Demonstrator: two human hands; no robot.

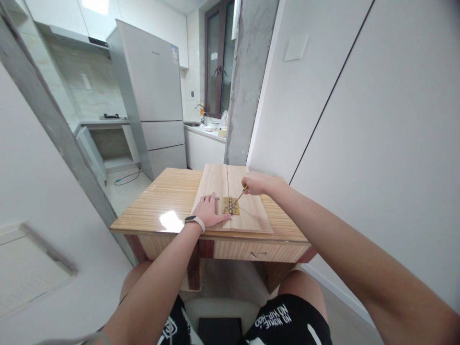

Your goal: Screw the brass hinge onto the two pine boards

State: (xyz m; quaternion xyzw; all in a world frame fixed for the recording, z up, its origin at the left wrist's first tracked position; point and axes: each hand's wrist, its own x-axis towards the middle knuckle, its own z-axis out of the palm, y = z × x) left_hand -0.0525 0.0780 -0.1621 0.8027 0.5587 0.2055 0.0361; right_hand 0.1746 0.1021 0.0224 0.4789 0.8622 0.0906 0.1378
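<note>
From the head camera, a gold hinge [230,205] lies over the crack between two light boards [215,182] on the table [168,191]. The left hand [210,211] rests flat and open on the board at 9 o'clock from it. The right hand [256,183], at 2 o'clock, is closed around a small screwdriver [240,193], tip on the hinge. I think a screw is being turned; the boards must be kept from sliding. The table drawer [258,250] is shut, its inside hidden.

boards [214,184]: two pale wood panels, flat, side by side, seam running near to far.
hinge [230,205]: brass, opened flat, laid across that seam, close to the near edge.
screwdriver [241,193]: slim, tilted, tip down-left on hinge's right leaf.
</note>
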